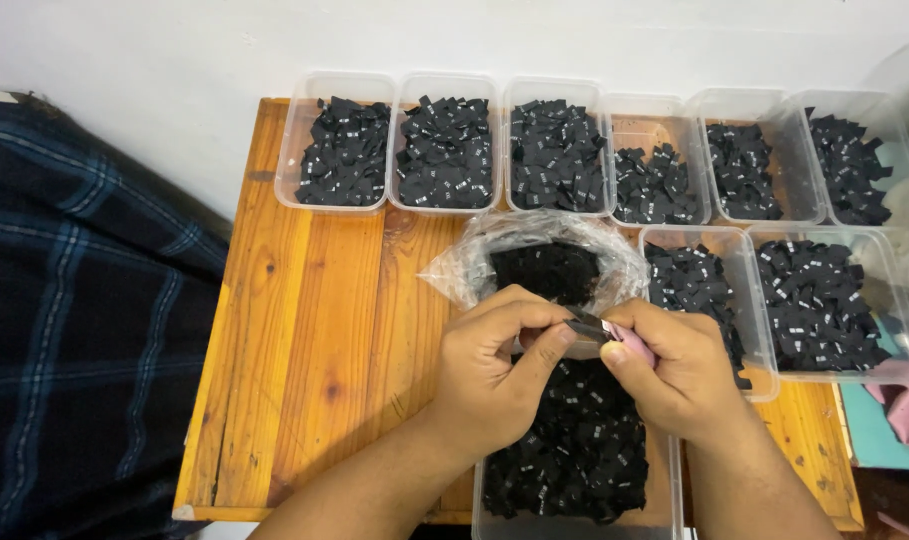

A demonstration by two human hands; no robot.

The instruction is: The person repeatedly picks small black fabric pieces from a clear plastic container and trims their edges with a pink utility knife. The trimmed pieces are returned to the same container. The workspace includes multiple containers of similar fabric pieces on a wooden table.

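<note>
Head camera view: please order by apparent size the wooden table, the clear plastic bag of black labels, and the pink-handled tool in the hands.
1. Wooden table, by far the largest.
2. Clear plastic bag, middle.
3. Pink-handled tool, smallest, though the right hand and left hand hide much of it.

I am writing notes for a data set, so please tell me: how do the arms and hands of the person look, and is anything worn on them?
Both forearms are bare as far as the picture shows: no sleeves, gloves, watch or bracelet. The left hand and the right hand show no rings on the fingers that are visible. The nails are short and plain. Any clothing higher on the arms is out of view.
</note>
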